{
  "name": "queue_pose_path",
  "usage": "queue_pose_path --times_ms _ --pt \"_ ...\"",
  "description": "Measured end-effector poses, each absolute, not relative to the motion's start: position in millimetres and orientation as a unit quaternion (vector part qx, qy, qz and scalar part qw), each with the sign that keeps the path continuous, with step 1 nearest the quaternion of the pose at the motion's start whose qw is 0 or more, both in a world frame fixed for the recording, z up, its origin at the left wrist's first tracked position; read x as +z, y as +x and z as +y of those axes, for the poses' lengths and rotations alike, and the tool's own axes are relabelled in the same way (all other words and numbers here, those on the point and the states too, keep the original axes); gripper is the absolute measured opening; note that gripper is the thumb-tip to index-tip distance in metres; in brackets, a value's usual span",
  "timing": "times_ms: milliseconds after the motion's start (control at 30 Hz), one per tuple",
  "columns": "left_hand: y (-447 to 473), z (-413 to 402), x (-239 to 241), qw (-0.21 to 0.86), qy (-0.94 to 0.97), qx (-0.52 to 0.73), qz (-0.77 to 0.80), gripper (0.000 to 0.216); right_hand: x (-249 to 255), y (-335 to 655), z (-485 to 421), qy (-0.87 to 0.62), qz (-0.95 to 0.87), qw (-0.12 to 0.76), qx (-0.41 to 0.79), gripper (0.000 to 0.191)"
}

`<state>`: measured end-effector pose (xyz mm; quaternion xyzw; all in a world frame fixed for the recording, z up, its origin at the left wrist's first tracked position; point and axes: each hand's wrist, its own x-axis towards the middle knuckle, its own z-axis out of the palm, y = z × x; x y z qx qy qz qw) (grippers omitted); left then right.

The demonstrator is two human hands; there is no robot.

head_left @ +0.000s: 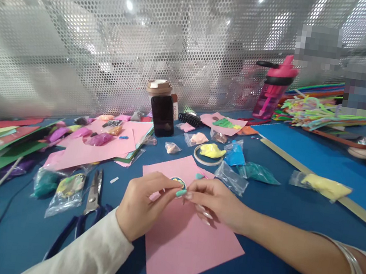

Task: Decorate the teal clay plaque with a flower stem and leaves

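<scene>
My left hand [142, 203] and my right hand [213, 201] meet over a pink paper sheet [185, 245] on the blue table. Between their fingertips is a small round piece [179, 182] with a dark rim and yellow and teal in it. A small teal bit [181, 193] sits at the left fingertips, and another teal bit [199, 175] lies just beyond my right hand. Whether the fingers grip the round piece or only press on it is not clear.
Blue-handled scissors [91, 206] lie to the left, next to clay bags [70, 189]. Behind are pink sheets [100, 148], a dark cup with a lid [162, 109], a tape ring with yellow clay [209, 154], more bags [231, 177], a pink bottle [273, 88] and pipe cleaners [314, 111].
</scene>
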<state>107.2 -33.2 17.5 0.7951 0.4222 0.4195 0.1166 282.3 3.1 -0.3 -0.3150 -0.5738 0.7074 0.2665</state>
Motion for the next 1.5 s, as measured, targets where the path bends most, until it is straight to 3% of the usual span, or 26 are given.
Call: queue_pose_path --times_ms 167,500,800,1200,1500 --pt "106 -32 14 0.091 0.801 0.414 0.423 0.021 -2 282 5 -0.301 -0.528 0.268 0.748 0.016" --pt "107 -32 20 0.1 0.796 0.401 0.442 0.001 8 283 2 -0.343 -0.596 0.166 0.707 0.017" --pt "101 -26 14 0.096 0.797 0.412 0.431 0.019 9 282 -5 -0.318 -0.519 0.186 0.771 0.013" --pt "104 -30 20 0.085 0.79 0.397 0.459 0.002 8 284 -4 -0.317 -0.597 0.125 0.726 0.015" --pt "104 -29 17 0.068 0.809 0.395 0.429 0.008 7 285 -5 -0.313 -0.624 0.117 0.707 0.017"
